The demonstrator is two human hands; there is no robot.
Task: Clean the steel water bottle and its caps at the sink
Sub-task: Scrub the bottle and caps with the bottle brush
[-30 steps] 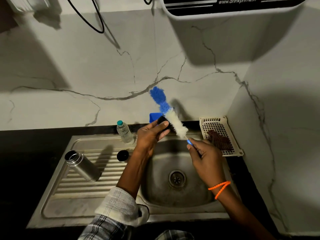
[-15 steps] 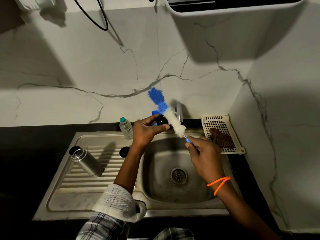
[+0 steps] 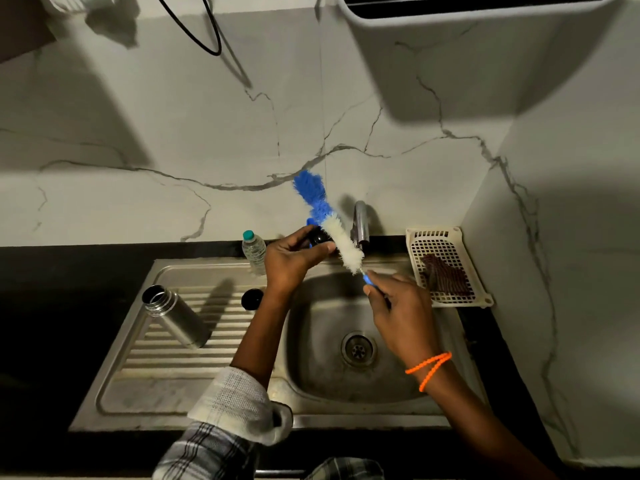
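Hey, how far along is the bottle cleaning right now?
Done: the steel bottle stands uncapped on the drainboard, with one black cap set down beside it. In hand: the left hand holds another black cap against the brush, which the right hand grips by its handle. Left: whether the bottle or the cap lying there has been scrubbed, I cannot tell.
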